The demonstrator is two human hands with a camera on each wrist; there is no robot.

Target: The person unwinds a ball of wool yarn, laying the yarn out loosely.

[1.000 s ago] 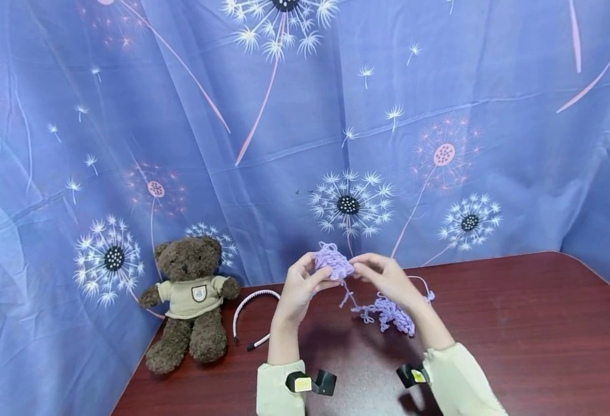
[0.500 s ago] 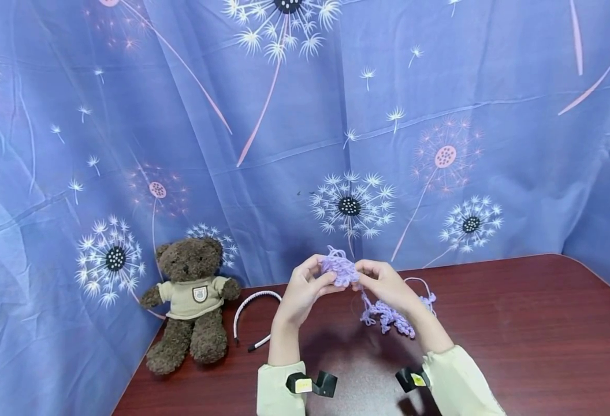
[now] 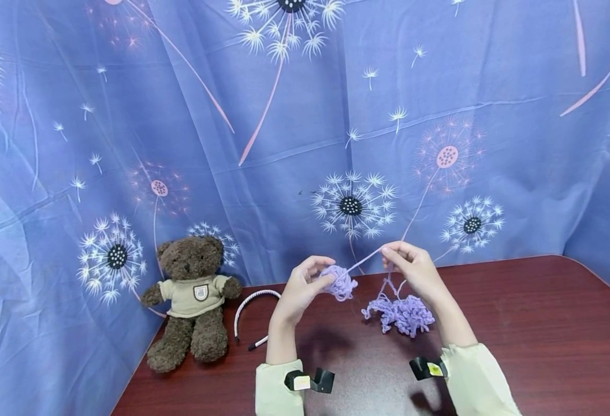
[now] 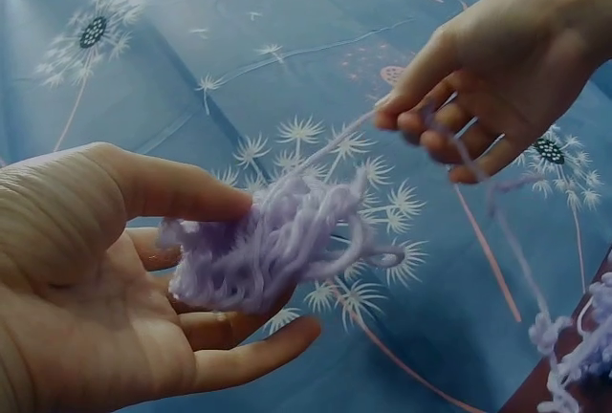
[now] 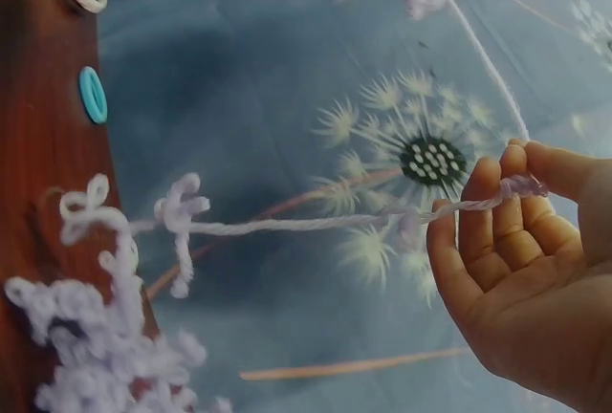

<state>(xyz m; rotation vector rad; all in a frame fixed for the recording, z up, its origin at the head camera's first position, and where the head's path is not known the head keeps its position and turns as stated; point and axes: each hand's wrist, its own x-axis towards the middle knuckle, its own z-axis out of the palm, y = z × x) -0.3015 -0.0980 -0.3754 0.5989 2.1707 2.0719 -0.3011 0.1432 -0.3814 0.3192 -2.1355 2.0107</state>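
Note:
Between the thumb and fingers of my left hand (image 3: 297,292) is a small wound bundle of lilac yarn (image 3: 339,284), its loops spilling out on the right in the left wrist view. From it a taut yarn strand (image 3: 364,260) slants up to my right hand (image 3: 414,270), which pinches it between thumb and forefinger. Past those fingers the strand (image 5: 306,227) runs on, with small knots, down to a tangled heap of lilac yarn (image 3: 405,316) on the table below my right hand. The bundle hangs above the table, apart from the heap.
A brown teddy bear (image 3: 193,303) in a light sweater sits at the table's left. Beside it lies a white headband (image 3: 240,315). In the right wrist view a small turquoise ring (image 5: 93,95) rests near the table edge. A blue dandelion-print curtain (image 3: 284,173) hangs behind the dark red table (image 3: 534,335).
My right hand has moved away from the bundle, up and to the right, drawing the strand straight. The left hand has kept its hold. More of the heap shows now.

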